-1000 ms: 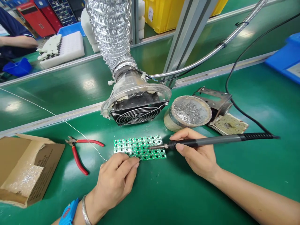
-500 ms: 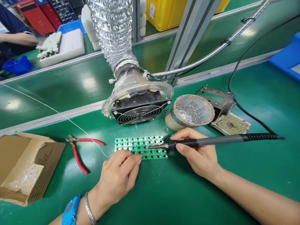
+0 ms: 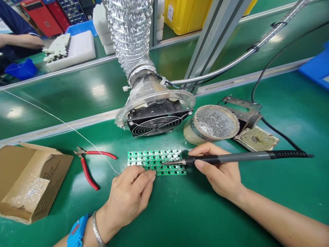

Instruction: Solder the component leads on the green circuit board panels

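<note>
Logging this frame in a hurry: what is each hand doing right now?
Left hand: pinched shut on the solder wire.
Right hand: closed around the soldering iron.

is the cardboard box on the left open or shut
Open: the cardboard box has its flaps folded back, and bubble wrap shows inside.
</note>
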A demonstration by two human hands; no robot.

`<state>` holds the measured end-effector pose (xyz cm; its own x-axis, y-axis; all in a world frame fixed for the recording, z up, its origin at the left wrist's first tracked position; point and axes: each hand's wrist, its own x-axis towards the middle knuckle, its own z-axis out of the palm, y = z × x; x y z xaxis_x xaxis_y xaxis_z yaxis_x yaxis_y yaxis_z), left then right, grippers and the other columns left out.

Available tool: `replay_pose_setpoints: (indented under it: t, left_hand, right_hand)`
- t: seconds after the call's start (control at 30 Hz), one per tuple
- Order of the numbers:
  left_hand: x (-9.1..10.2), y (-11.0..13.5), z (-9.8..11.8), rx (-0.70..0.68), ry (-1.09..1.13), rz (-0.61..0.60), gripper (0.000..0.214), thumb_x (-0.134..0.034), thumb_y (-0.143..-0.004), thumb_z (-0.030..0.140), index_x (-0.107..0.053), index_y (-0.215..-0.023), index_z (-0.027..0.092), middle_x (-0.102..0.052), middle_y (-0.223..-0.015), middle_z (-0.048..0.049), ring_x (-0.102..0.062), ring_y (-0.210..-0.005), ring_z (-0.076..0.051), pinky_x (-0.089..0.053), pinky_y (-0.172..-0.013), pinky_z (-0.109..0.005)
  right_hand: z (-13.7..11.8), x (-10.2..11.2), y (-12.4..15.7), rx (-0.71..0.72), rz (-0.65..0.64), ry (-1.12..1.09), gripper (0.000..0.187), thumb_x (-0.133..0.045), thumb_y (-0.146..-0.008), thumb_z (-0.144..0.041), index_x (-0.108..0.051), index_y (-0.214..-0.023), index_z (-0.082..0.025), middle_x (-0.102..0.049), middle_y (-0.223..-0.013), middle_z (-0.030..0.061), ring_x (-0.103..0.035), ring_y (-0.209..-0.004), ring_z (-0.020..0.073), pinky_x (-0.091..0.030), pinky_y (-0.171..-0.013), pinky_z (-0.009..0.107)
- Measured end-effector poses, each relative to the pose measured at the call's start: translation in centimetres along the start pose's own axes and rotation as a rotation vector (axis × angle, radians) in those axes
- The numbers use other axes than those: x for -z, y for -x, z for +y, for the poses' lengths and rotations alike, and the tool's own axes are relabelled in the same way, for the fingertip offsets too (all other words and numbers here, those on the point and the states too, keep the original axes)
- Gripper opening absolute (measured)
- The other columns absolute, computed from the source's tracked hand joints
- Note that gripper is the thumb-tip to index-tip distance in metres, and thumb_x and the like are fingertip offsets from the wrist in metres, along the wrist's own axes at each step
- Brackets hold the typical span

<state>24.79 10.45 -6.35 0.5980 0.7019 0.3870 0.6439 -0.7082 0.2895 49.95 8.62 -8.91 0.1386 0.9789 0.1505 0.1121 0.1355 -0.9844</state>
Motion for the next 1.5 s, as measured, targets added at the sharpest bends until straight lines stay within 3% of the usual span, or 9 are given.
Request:
replay_pose_setpoints:
  t: [0.33, 0.6, 0.9, 1.13, 1.5]
  left_hand:
    - [-0.6, -0.3, 0.1, -0.006, -0.016, -0.013, 0.014, -0.060, -0.090, 0.019, -0.065, -0.103, 0.021, -0.064, -0.083, -0.0013, -0.061, -0.070, -0.013, -0.049, -0.056, -0.025]
    - [0.0, -0.1, -0.1, 0.031, 0.053, 0.006, 0.021, -0.058, -0.088, 0.013, -0.064, -0.107, 0.019, -0.063, -0.085, -0.0030, -0.061, -0.073, -0.014, -0.052, -0.062, -0.026]
    - [0.3, 0.3, -0.3, 0.033, 0.017, -0.017, 0.023, -0.058, -0.088, 0.012, -0.064, -0.108, 0.020, -0.064, -0.087, -0.0031, -0.061, -0.073, -0.014, -0.053, -0.060, -0.025]
    - [0.1, 0.3, -0.2, 0.018, 0.012, -0.011, 0.023, -0.058, -0.088, 0.013, -0.064, -0.109, 0.019, -0.064, -0.087, -0.0034, -0.061, -0.074, -0.014, -0.051, -0.058, -0.026]
    - [-0.4, -0.1, -0.4, 0.005, -0.003, -0.028, 0.023, -0.058, -0.088, 0.014, -0.062, -0.111, 0.020, -0.063, -0.088, -0.0030, -0.061, -0.074, -0.016, -0.053, -0.057, -0.028]
  right_hand:
    - [-0.2, 0.1, 0.1, 0.004, -0.010, 0.018, 0.006, -0.064, -0.085, -0.024, -0.067, -0.090, -0.024, -0.059, -0.063, -0.0007, -0.048, -0.051, 0.0132, -0.037, -0.046, 0.025]
    - [-0.2, -0.6, 0.5, -0.073, 0.015, -0.152, 0.010, -0.063, -0.087, -0.028, -0.067, -0.094, -0.023, -0.057, -0.065, -0.0012, -0.044, -0.051, 0.0115, -0.033, -0.044, 0.024]
    - [-0.9, -1.4, 0.0, -0.002, -0.012, 0.016, 0.008, -0.062, -0.084, -0.017, -0.066, -0.090, -0.022, -0.061, -0.065, -0.0016, -0.052, -0.053, 0.0110, -0.041, -0.047, 0.021]
    - [-0.8, -1.1, 0.4, -0.027, -0.001, -0.019, 0.007, -0.060, -0.087, -0.021, -0.065, -0.092, -0.021, -0.058, -0.061, -0.0023, -0.046, -0.046, 0.0097, -0.035, -0.041, 0.022]
    - [-0.6, -1.1, 0.4, -0.018, -0.015, -0.013, 0.009, -0.062, -0.086, -0.019, -0.066, -0.093, -0.023, -0.059, -0.064, -0.0023, -0.048, -0.051, 0.0099, -0.037, -0.045, 0.021]
